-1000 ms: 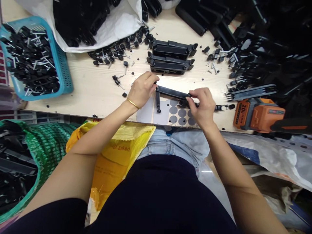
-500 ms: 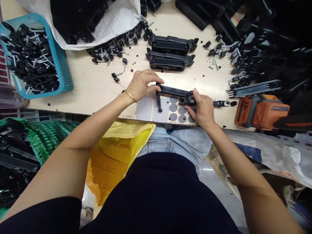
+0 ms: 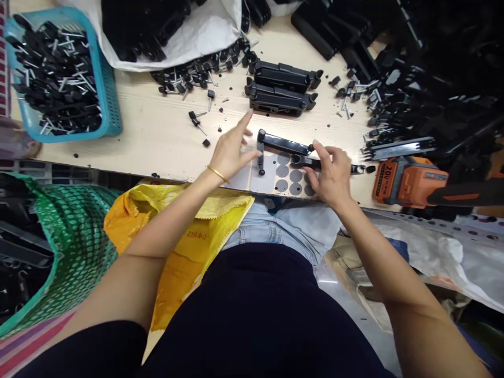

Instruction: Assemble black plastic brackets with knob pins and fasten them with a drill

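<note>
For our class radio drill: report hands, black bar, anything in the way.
Left hand open, thumb close to the black bar. Right hand at the bar's right end. Orange tool farther right, apart from both hands.

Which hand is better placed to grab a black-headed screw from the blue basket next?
Probably the left hand: it's open and nearer the blue basket; the right hand is farther, fingers at one end of the black bar.

Black jointed bar (image 3: 285,143), black-and-orange power tool (image 3: 424,184), blue basket (image 3: 109,100), grey discs (image 3: 295,176), yellow-orange sack (image 3: 183,268), gold bracelet (image 3: 218,174)
</note>
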Demonstrator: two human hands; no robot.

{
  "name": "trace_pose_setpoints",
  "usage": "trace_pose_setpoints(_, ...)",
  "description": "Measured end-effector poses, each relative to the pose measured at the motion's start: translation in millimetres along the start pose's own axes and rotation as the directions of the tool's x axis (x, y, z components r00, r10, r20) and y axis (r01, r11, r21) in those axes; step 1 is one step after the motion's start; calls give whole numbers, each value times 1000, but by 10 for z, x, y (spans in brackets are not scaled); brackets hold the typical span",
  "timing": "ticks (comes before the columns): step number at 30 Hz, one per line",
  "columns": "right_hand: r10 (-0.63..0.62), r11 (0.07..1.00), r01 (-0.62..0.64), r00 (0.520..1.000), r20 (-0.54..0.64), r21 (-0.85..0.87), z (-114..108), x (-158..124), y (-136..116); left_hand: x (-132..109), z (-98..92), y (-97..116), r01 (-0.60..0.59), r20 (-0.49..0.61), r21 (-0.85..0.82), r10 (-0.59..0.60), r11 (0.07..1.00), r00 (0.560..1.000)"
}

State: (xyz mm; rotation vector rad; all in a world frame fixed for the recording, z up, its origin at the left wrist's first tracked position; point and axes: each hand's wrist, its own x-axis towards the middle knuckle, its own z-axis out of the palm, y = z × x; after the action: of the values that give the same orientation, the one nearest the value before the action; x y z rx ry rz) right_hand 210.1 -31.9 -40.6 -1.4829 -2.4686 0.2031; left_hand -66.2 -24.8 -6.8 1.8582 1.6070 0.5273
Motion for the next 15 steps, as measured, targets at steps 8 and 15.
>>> trace_pose_setpoints(8, -271, 963, 268, 950, 152, 44, 261, 753, -580, -194, 580, 34, 376, 49, -11, -376, 926, 926)
trace_pose_setpoints(15, -263, 960, 278, 943, 202, -47, 343, 749, -448, -17, 526, 253, 448, 132, -12, -443, 894, 887)
